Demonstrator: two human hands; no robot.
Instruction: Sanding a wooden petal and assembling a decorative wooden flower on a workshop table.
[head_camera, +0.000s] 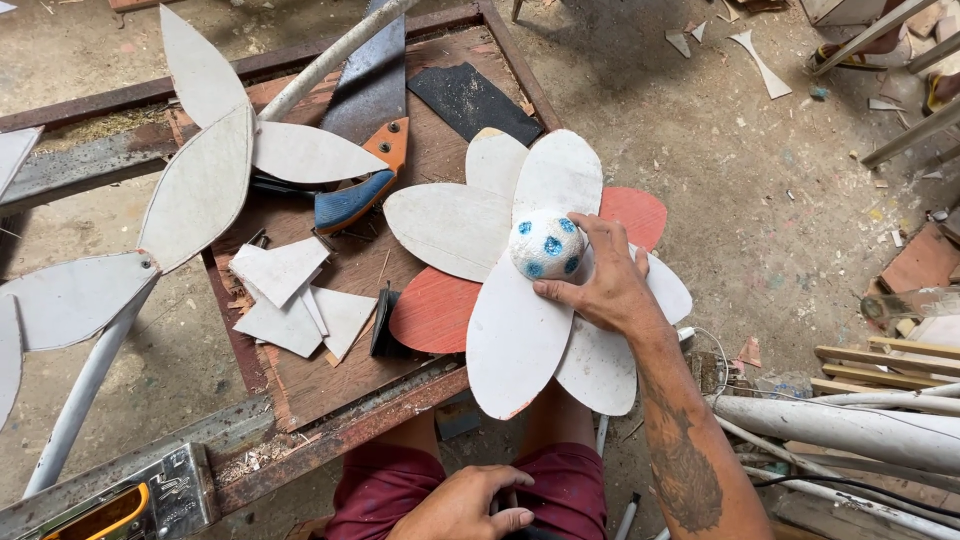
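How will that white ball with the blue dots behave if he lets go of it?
The ball is round and sits on flat petals, so it would probably roll off. Only the right hand steadies it. Its lumpy surface suggests it is light and fairly grippy.

Wooden worktable (330, 385) with petal flower (520, 330), handsaw (370, 110), white offcuts (290, 295).

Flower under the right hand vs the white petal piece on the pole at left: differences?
The flower has white and red petals; the pole piece is all white. The flower carries a blue-spotted white ball at its centre, gripped by the right hand; the pole piece has none and lies untouched. Both use flat, pointed-oval petals.
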